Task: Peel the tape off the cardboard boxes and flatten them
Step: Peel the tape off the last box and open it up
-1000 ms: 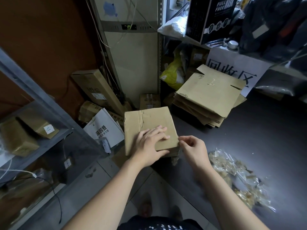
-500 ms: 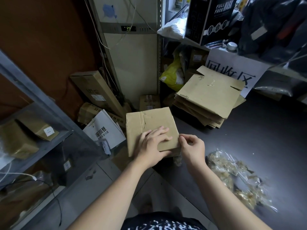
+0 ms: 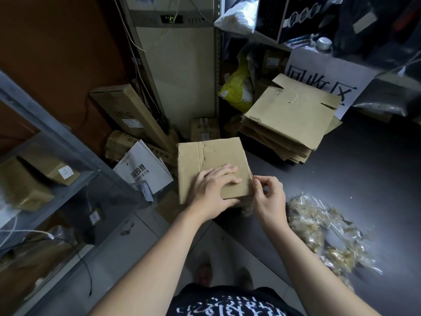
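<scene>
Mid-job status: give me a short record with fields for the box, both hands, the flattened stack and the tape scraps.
cardboard box: at near-left edge of table, unflattened
left hand: fingers spread, presses box top
right hand: pinches box's right edge; tape there too faint to tell
flattened stack: on table beyond box, to the right
tape scraps: crumpled pile on table, right of right hand

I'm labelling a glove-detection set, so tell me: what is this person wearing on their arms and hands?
Nothing shows on either. The left hand and right hand have no gloves, rings or watch in view. The left forearm and right forearm are sleeveless as far as the frame shows. Below them is a black shirt with white printed markings.
</scene>
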The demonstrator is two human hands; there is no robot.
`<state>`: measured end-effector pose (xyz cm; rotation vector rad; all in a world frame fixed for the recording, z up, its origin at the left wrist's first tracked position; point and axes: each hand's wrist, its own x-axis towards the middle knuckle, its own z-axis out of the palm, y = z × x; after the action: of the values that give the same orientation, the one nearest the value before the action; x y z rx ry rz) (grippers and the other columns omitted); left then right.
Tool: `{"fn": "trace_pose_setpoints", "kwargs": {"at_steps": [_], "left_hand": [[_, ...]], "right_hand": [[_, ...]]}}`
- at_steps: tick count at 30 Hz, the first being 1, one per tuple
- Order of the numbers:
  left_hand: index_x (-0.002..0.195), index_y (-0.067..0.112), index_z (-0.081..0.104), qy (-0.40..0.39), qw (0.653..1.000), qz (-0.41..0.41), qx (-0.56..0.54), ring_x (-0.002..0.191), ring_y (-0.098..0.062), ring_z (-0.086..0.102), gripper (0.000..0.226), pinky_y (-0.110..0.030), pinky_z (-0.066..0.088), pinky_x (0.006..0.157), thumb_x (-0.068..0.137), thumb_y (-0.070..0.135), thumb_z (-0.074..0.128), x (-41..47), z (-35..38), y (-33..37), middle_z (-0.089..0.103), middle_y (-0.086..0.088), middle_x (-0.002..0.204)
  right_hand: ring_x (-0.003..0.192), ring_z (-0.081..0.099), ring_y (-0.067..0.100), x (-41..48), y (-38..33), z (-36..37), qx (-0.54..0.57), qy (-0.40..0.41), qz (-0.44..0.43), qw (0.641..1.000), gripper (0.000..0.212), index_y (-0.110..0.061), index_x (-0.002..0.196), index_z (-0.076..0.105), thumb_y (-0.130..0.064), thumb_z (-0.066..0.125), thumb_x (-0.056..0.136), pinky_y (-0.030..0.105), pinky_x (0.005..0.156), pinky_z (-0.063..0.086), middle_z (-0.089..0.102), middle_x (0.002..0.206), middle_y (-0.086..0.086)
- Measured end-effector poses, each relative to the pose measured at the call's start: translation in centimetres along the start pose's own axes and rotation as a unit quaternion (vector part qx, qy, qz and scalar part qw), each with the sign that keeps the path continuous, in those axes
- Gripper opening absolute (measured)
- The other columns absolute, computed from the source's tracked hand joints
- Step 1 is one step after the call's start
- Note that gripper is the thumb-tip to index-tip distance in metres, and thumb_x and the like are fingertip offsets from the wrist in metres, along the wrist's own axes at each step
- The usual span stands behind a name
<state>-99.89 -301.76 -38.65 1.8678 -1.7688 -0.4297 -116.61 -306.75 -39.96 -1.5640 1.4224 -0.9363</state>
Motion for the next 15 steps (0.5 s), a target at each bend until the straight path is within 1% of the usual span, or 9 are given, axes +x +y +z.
{"fn": "trace_pose_setpoints", "kwargs": {"at_steps": [2, 3, 4, 6, 8, 9, 11, 13, 15], "left_hand": [[0.119, 0.037, 0.066, -0.005, 1.0, -0.003, 0.007, 0.146, 0.003, 0.028, 0.05, -0.03, 0.017, 0.118, 0.073, 0.04, 0.087, 0.2, -0.2, 0.0, 0.046, 0.023, 0.151], [0.119, 0.038, 0.065, -0.009, 1.0, -0.004, 0.012, 0.146, 0.003, 0.028, 0.049, -0.031, 0.016, 0.118, 0.074, 0.041, 0.086, 0.3, -0.3, 0.1, 0.045, 0.023, 0.152], [0.118, 0.038, 0.065, -0.011, 1.0, -0.004, 0.016, 0.146, 0.002, 0.028, 0.048, -0.032, 0.016, 0.118, 0.075, 0.041, 0.085, 0.2, -0.3, 0.2, 0.043, 0.023, 0.153], [0.118, 0.039, 0.064, -0.012, 1.0, -0.005, 0.017, 0.144, 0.003, 0.028, 0.047, -0.032, 0.015, 0.119, 0.076, 0.042, 0.084, 0.1, -0.4, 0.3, 0.039, 0.025, 0.154], [0.117, 0.039, 0.063, -0.013, 1.0, -0.006, 0.017, 0.141, 0.001, 0.03, 0.045, -0.028, 0.015, 0.116, 0.077, 0.043, 0.083, 0.1, -0.5, 0.4, 0.038, 0.025, 0.155], [0.116, 0.039, 0.064, -0.009, 1.0, -0.006, 0.016, 0.14, 0.0, 0.032, 0.045, -0.028, 0.017, 0.114, 0.076, 0.043, 0.083, 0.2, -0.5, 0.4, 0.039, 0.024, 0.155], [0.116, 0.039, 0.065, -0.003, 1.0, -0.004, 0.015, 0.142, 0.0, 0.033, 0.046, -0.029, 0.019, 0.113, 0.075, 0.043, 0.084, 0.3, -0.6, 0.3, 0.041, 0.023, 0.154], [0.117, 0.038, 0.065, -0.002, 1.0, -0.004, 0.01, 0.145, 0.002, 0.03, 0.046, -0.03, 0.02, 0.115, 0.075, 0.04, 0.084, 0.4, -0.6, 0.2, 0.041, 0.023, 0.155], [0.116, 0.038, 0.065, -0.003, 1.0, -0.003, -0.003, 0.147, 0.005, 0.026, 0.046, -0.029, 0.017, 0.116, 0.075, 0.038, 0.085, 0.5, -0.6, 0.1, 0.042, 0.023, 0.155]], "right_hand": [[0.113, 0.043, 0.013, 0.7, -0.5, -0.2, -0.042, 0.004, 0.015, 0.999, 0.003, -0.022, 0.098, 0.069, -0.02, 0.067, 0.097, 0.031, 0.101, 0.039, 0.053, 0.113, -0.002], [0.114, 0.043, 0.013, 1.4, -0.7, -0.4, -0.042, 0.011, 0.039, 0.998, 0.007, -0.024, 0.099, 0.067, -0.024, 0.071, 0.093, 0.029, 0.102, 0.038, 0.048, 0.115, -0.002], [0.113, 0.048, 0.013, 2.0, -0.9, -0.7, -0.03, 0.016, 0.064, 0.997, 0.015, -0.025, 0.101, 0.066, -0.028, 0.075, 0.09, 0.029, 0.101, 0.04, 0.05, 0.116, -0.003], [0.102, 0.064, 0.015, 3.3, -1.2, -1.0, 0.011, 0.002, 0.103, 0.995, 0.02, -0.025, 0.102, 0.07, -0.033, 0.079, 0.086, 0.034, 0.095, 0.052, 0.067, 0.106, -0.004], [0.089, 0.072, 0.015, 4.1, -1.5, -0.9, 0.029, -0.038, 0.13, 0.99, 0.009, -0.022, 0.092, 0.078, -0.031, 0.078, 0.087, 0.036, 0.083, 0.058, 0.077, 0.088, -0.006], [0.084, 0.072, 0.014, 4.3, -1.5, -0.7, 0.03, -0.049, 0.132, 0.99, 0.007, -0.023, 0.086, 0.08, -0.027, 0.076, 0.089, 0.034, 0.077, 0.058, 0.078, 0.083, -0.007], [0.076, 0.069, 0.012, 4.4, -1.6, -0.2, 0.028, -0.051, 0.123, 0.991, 0.013, -0.023, 0.081, 0.08, -0.021, 0.073, 0.091, 0.03, 0.069, 0.054, 0.077, 0.08, -0.008], [0.075, 0.067, 0.011, 4.5, -1.7, 0.4, 0.016, -0.042, 0.107, 0.993, 0.013, -0.02, 0.085, 0.08, -0.019, 0.07, 0.094, 0.03, 0.071, 0.052, 0.077, 0.082, -0.007], [0.082, 0.069, 0.013, 4.3, -1.8, 0.7, 0.007, -0.025, 0.088, 0.996, 0.012, -0.017, 0.09, 0.078, -0.019, 0.068, 0.096, 0.031, 0.077, 0.054, 0.076, 0.087, -0.005]]}}
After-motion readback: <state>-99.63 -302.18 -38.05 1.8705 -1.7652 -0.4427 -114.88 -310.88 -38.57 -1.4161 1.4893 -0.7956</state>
